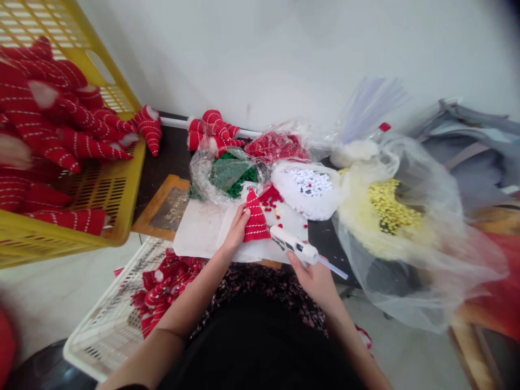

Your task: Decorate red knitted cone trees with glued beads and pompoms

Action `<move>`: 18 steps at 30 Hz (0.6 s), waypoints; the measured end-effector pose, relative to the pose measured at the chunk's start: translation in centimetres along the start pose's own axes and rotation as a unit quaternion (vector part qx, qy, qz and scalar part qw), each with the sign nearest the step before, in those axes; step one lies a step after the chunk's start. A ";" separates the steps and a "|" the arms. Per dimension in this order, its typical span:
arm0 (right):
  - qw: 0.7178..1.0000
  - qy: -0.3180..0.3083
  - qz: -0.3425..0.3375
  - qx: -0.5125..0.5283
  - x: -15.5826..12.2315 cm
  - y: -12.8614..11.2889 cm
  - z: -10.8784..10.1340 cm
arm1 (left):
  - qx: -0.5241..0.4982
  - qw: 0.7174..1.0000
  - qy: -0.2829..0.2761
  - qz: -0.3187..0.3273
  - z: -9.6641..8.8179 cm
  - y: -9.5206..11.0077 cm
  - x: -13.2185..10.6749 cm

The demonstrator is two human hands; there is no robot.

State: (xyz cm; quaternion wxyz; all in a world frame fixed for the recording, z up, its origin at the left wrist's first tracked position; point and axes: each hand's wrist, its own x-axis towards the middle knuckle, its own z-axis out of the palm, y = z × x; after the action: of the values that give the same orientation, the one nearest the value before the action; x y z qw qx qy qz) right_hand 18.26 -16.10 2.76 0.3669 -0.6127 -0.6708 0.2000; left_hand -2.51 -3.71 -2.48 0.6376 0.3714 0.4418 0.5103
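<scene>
My left hand (238,227) is closed on the edge of a small red cone hat (255,221) with white stitched stripes, its tip pointing away from me. In my right hand (311,276) is a white hot glue gun (293,241), with a clear glue stick (333,267) poking out of its back end. The nozzle is close to the hat's lower right corner; whether it touches I cannot tell. Under both lie white paper sheets (199,230). Loose red pompoms (271,200) and a few yellow ones are scattered on the paper beyond the glue gun.
Behind the paper stand bags of green pompoms (233,173), red pieces (278,146) and white pompoms (311,183). A large bag of yellow pompoms (392,208) is at right. Striped red cones fill the yellow crate (125,222) at left; a white basket (101,319) sits below.
</scene>
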 end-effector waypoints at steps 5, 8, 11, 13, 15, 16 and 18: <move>0.998 0.040 0.029 0.041 0.2 0.2 -0.8 | -0.015 1.000 0.008 -0.004 -0.4 -0.4 0.4; 0.994 0.005 0.047 0.096 0.5 0.4 -0.9 | -0.020 1.000 0.013 -0.008 -0.5 -0.5 0.6; 0.990 -0.023 0.069 0.122 0.8 0.8 -0.6 | -0.026 0.999 0.011 -0.019 -0.6 -0.6 0.6; 0.987 -0.033 0.081 0.138 0.8 0.9 -0.3 | -0.027 0.999 0.009 -0.023 -0.6 -0.5 0.6; 0.984 -0.028 0.089 0.150 0.9 0.8 0.0 | -0.029 0.999 0.012 -0.026 -0.6 -0.4 0.5; 0.984 -0.024 0.092 0.154 0.9 0.6 0.1 | -0.031 0.999 0.013 -0.027 -0.5 -0.4 0.5; 0.982 -0.017 0.092 0.162 1.0 0.3 0.3 | -0.037 0.999 0.011 -0.028 -0.4 -0.2 0.4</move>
State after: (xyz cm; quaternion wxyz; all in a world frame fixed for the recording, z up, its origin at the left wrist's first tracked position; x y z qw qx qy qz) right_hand 18.28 -15.02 2.56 0.4296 -0.6008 -0.5762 0.3499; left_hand -2.79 -3.34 -2.88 0.6597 0.3294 0.4404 0.5122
